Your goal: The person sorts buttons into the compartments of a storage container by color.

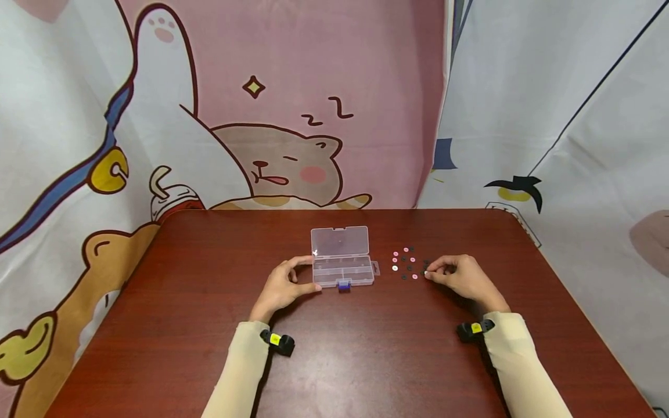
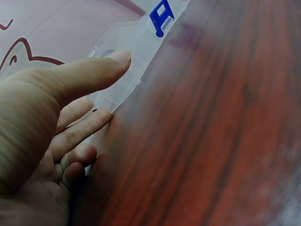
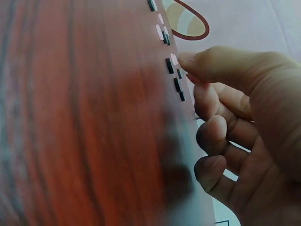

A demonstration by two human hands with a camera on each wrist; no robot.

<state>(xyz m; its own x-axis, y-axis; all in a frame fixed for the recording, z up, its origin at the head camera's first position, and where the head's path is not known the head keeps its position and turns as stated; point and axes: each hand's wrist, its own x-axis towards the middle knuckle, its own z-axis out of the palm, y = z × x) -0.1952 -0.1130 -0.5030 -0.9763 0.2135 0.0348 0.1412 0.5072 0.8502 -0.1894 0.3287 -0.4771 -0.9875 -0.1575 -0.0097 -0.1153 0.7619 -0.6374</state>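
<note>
A clear plastic compartment box point(image 1: 343, 271) stands with its lid point(image 1: 340, 241) raised, a blue latch point(image 1: 344, 286) at its front. My left hand point(image 1: 282, 288) holds the box by its left end, the thumb at the front corner and the fingers along the side. In the left wrist view, the thumb crosses in front of the box wall point(image 2: 134, 70). To the right of the box, my right hand point(image 1: 462, 278) pinches a small white button point(image 1: 425, 272) between thumb and index finger. The right wrist view hides that button behind the fingertips.
Several small round buttons, such as a pink button point(image 1: 414, 277), a black button point(image 1: 404, 277) and a white button point(image 1: 395, 268), lie scattered between box and right hand. The brown wooden table point(image 1: 345, 348) ends at a printed curtain point(image 1: 313, 69) behind.
</note>
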